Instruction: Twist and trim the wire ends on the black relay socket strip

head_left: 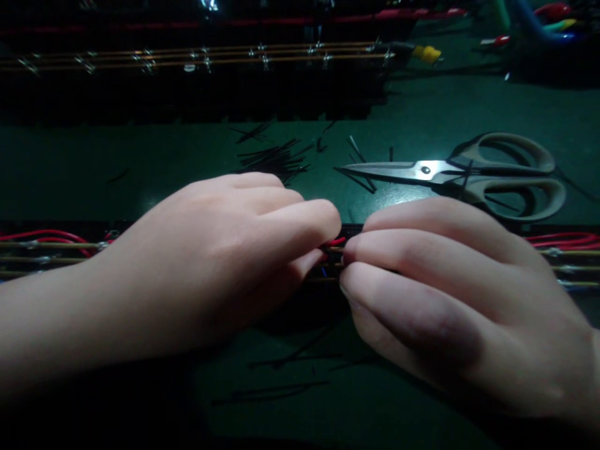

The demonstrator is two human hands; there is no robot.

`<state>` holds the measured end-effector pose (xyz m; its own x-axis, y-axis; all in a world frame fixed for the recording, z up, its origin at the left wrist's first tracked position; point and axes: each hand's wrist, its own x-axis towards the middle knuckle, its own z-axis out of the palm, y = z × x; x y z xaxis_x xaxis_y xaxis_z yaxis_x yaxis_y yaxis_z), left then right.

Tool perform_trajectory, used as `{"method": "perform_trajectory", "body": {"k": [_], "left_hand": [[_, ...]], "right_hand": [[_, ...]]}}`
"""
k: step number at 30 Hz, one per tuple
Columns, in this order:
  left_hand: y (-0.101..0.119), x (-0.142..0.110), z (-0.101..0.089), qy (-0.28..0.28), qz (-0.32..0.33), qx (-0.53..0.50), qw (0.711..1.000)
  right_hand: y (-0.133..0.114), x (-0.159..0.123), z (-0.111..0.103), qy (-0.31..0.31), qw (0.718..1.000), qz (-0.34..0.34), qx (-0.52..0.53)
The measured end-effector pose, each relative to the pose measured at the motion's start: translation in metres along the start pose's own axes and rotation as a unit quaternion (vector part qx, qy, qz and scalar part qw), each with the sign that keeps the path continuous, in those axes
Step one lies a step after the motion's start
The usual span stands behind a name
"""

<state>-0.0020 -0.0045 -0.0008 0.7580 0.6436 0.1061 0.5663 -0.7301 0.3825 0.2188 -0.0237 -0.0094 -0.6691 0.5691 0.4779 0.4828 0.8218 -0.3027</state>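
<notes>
- The left hand and the right hand meet fingertip to fingertip at the middle of the view, low over a dark green counter.
- Between them runs a wire bundle: red and tan strands that stretch along the near edge of the counter, showing again at the far left and far right of both wrists.
- Left grip: fingers curled shut, pinching the red strand where it leaves the knuckles. Right grip: thumb and forefinger pressed together on the same spot of the bundle; what exactly sits between the pads is hidden.
- The step in hand looks like fine work on one point of the bundle, perhaps tightening or seating a small tie, with both hands bracing each other.
- Next move, as I judge it, calls for a steady pinch from one hand while the other draws or trims; the hold must not slip off the thin strand.
- Scissors lie closed on the counter just beyond the right hand, blades pointing left.
- Black offcuts are scattered behind the left hand, and more lie nearer the viewer.
- A second wire run with metal clips crosses the far side.
</notes>
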Motion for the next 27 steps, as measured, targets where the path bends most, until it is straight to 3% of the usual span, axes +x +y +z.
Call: {"method": "perform_trajectory", "body": {"k": [9, 20, 27], "left_hand": [[-0.0011, 0.0003, -0.0012, -0.003, 0.027, -0.009, 1.000], [0.0003, -0.0004, -0.0015, -0.004, 0.021, -0.013, 1.000], [0.0013, -0.0024, -0.0030, -0.003, 0.002, -0.029, 1.000]], "right_hand": [[-0.0012, 0.0000, -0.0015, -0.015, 1.000, 0.016, 0.011], [0.0013, -0.0025, -0.0017, -0.022, 1.000, 0.011, 0.014], [-0.0070, 0.0004, -0.0021, -0.004, 0.999, 0.043, -0.005]]}}
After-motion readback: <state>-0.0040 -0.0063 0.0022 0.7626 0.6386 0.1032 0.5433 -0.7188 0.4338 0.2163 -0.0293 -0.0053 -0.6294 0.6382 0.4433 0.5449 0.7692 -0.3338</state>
